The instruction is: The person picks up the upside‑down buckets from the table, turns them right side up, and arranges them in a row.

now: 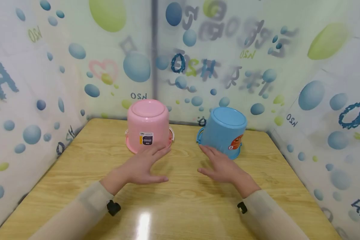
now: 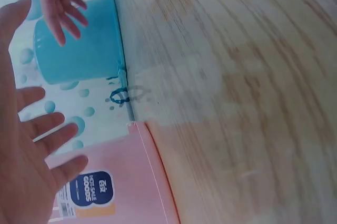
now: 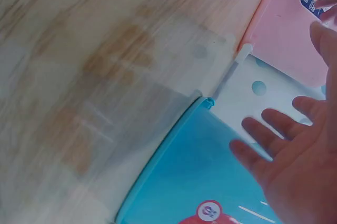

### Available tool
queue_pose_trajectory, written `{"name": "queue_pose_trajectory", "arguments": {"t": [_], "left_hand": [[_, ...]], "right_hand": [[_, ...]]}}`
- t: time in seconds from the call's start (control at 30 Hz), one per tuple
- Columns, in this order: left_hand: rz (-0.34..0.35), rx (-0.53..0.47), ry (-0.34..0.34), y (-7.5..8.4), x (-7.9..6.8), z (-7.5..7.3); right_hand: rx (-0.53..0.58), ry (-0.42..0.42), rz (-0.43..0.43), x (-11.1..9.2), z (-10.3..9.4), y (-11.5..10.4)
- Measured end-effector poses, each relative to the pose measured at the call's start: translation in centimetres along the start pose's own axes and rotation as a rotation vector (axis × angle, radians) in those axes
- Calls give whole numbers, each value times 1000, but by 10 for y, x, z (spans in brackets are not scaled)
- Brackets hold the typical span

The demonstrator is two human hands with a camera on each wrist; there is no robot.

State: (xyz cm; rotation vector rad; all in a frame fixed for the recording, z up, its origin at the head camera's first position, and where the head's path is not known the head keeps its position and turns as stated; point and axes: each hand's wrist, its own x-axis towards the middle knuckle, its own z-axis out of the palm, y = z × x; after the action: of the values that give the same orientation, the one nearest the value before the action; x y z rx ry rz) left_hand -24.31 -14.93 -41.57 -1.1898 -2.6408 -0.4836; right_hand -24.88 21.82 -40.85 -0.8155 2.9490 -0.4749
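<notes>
1. The walls [image 1: 180, 40], pale and printed with blue and green ovals and lettering, close in the desk at the back and on both sides.
2. The desk [image 1: 180, 200] is wood-grained and yellowish, with a bright glare patch near its front.
3. The pink bucket [image 1: 148, 123] stands upside down toward the back of the desk, left of centre, base up and rim down.
4. The blue bucket [image 1: 220, 128], also upside down, stands to its right, well apart from it, near the back edge as well.
5. Two pale sleeves [image 1: 78, 210] reach in from the front, one on each side.
6. The left hand [image 1: 142, 166] is before the pink bucket; its fingers are loosely spread, the thumb well away from them. Whether the fingertips touch the bucket, I cannot tell.
7. The right hand [image 1: 223, 166] is before the blue bucket, its fingers slightly spread and its thumb apart, pointing inward. Contact cannot be told here either.
8. A pale handle [image 1: 172, 133] shows beside the pink rim, a blue handle [image 1: 199, 135] beside the other.
9. The pink bucket bears a dark, white and yellow label [image 1: 146, 138]; the blue one, a red sticker [image 1: 236, 142].
10. A small black device [image 1: 113, 207] sits at each cuff.
</notes>
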Motion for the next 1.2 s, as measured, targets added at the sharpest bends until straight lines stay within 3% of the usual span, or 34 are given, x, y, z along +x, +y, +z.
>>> {"name": "queue_pose_trajectory", "arguments": {"t": [0.13,0.47,0.87,1.2], "left_hand": [[15,-114,22,-7,-8,-5],[-230,-248,47,-38,-44,-22],[-360,-280,121,-75,-74,-33],[-526,-339,73,-103,-69,-39]], "right_hand": [[130,-24,3,6,1,3],[402,-69,31,36,3,1],[436,-97,76,77,12,-25],[451,-97,123,109,23,-37]]}}
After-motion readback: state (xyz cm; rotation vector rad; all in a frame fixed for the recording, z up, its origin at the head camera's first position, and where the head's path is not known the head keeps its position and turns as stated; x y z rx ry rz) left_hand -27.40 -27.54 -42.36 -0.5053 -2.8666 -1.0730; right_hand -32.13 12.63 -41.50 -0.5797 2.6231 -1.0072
